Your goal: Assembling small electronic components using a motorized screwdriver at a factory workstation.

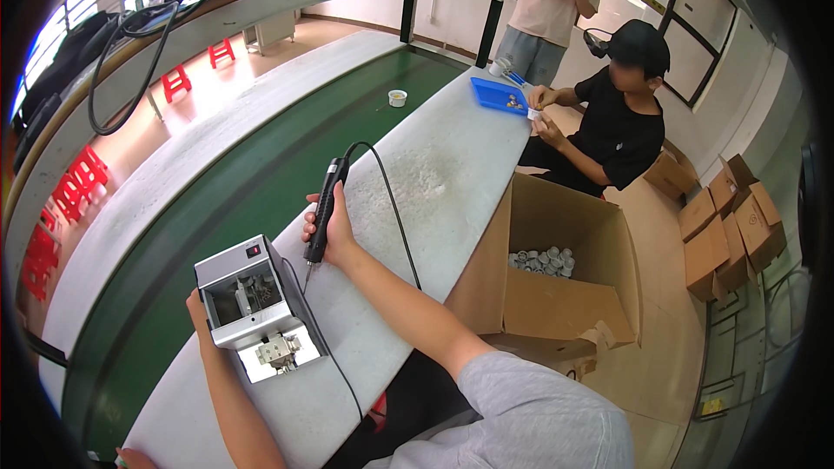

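My right hand [337, 227] is wrapped round a black electric screwdriver [325, 213], held upright with its thin bit pointing down over the white worktop. A black cable loops from the tool's top back to the worktop. Left of it stands a grey metal screw feeder [269, 324], an open-topped box with a mechanism inside and a small metal block at its near end. My left hand [196, 307] rests against the feeder's left side; most of its fingers are hidden behind the housing.
A green conveyor belt [261, 174] runs beyond the white worktop [452, 234], with a small white cup [397, 98] on it. To the right, a cardboard box [569, 295] holds several white round parts. A seated co-worker [599, 113] handles a small part beside a blue tray [495, 97]; another person stands behind.
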`<state>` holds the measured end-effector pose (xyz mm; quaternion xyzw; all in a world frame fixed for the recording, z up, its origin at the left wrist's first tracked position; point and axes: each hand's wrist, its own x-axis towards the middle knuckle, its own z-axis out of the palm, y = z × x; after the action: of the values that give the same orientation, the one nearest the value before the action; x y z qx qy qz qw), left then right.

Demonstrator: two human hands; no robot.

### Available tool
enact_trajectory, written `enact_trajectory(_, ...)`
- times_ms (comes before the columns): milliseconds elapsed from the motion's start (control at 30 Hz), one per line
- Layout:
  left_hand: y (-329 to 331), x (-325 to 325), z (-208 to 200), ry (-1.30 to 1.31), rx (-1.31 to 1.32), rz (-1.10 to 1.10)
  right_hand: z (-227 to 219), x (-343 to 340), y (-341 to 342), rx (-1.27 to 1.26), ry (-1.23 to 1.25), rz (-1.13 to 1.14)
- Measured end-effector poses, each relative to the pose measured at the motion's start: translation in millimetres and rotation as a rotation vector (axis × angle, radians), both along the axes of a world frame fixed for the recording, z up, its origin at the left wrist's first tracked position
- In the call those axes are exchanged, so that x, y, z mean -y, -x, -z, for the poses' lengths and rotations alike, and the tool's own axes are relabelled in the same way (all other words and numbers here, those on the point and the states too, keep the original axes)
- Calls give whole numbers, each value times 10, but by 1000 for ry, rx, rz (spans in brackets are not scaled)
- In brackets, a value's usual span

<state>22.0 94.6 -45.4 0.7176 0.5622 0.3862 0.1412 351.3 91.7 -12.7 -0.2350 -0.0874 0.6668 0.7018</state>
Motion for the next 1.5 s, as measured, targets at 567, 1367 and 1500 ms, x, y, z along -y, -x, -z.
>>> enact_trajectory(567,-119,63,-142,14,-19,-45,-24,18,-7,-2,2,2)
enact_trajectory(1367,-15,-22,43,11,98,-53,3,-2,-16,-14,-19,-13)
enact_trajectory(1500,-12,-38,79,6,165,-31,-10,10,-6,-5,-6,-1)
